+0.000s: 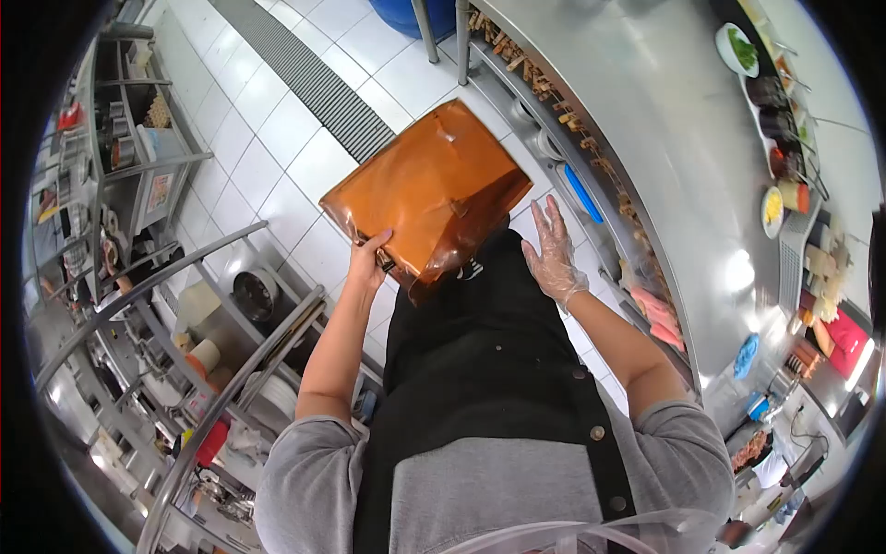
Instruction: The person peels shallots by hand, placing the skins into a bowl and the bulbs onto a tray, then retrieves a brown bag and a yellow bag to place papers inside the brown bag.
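A shiny orange-brown plastic package (pixel 429 189) hangs over the tiled floor in front of the black apron (pixel 489 360). My left hand (pixel 369 261) grips its lower left corner, with the thumb on top and the other fingers mostly hidden. To the right of the package, my right hand (pixel 554 252) wears a clear plastic glove. Its fingers are spread and pointing up, it holds nothing, and a small gap separates it from the package.
A steel counter (pixel 683 138) curves along the right, bearing a bowl of greens (pixel 738 50) and a bowl of yellow food (pixel 772 210). Metal racks (pixel 221 249) with pots stand at the left. A floor drain (pixel 314 83) crosses the tiles. A person in red (pixel 842 342) is at far right.
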Demonstrator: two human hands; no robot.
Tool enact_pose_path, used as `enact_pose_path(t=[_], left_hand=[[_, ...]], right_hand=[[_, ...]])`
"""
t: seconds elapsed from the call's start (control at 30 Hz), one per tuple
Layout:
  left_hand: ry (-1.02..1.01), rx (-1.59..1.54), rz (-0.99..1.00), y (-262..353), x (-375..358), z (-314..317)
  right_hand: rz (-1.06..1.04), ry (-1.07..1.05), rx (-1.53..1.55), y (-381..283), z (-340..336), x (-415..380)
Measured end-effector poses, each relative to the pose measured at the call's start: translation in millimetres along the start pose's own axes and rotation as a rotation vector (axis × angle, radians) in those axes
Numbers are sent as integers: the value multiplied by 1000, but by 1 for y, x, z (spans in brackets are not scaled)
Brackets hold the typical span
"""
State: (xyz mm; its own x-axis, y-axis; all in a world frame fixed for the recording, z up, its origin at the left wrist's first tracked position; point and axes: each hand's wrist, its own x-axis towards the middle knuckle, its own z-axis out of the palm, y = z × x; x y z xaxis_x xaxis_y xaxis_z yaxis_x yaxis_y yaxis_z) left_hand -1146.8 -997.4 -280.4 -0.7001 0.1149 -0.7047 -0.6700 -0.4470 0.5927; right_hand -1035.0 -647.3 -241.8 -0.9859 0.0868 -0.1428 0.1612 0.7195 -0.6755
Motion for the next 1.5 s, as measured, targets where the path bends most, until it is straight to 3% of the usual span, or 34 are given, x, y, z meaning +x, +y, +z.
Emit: enact_pose_path(t=[0.13,0.3,0.37,0.47,0.6,0.7,0.93,1.0,1.23,1.43,1.5], left_hand=[[58,27,-73,30,-96,-23],[17,68,-70,69,-171,-25],[-33,111,-56,82,-183,-22],[-91,241,-168,102,-194,2],[-314,317,-89,103,-192,42],[-492,357,-180,81,-186,76],[-674,353,-349,-76,-241,237],[-848,329,-339,-135,-266,283],[-1070,392,-500,-341,-340,425],[-1253,529,-629,-453,-403,484],[-1168,624,-677,-481,-418,499]], right_hand=[[108,-104,32,-51,-48,-58],[280,-134,-68,-50,-48,-140],[568,-251,-197,-37,-32,-176],[714,-168,-30,-30,-17,-219],[663,-72,-37,-39,-22,-260],[617,-23,-36,-24,-33,-294],[746,130,38,45,-65,-435],[837,131,-14,70,-64,-499],[1166,409,62,126,-46,-722],[1291,675,214,118,-39,-783],[1344,663,279,113,-45,-782]])
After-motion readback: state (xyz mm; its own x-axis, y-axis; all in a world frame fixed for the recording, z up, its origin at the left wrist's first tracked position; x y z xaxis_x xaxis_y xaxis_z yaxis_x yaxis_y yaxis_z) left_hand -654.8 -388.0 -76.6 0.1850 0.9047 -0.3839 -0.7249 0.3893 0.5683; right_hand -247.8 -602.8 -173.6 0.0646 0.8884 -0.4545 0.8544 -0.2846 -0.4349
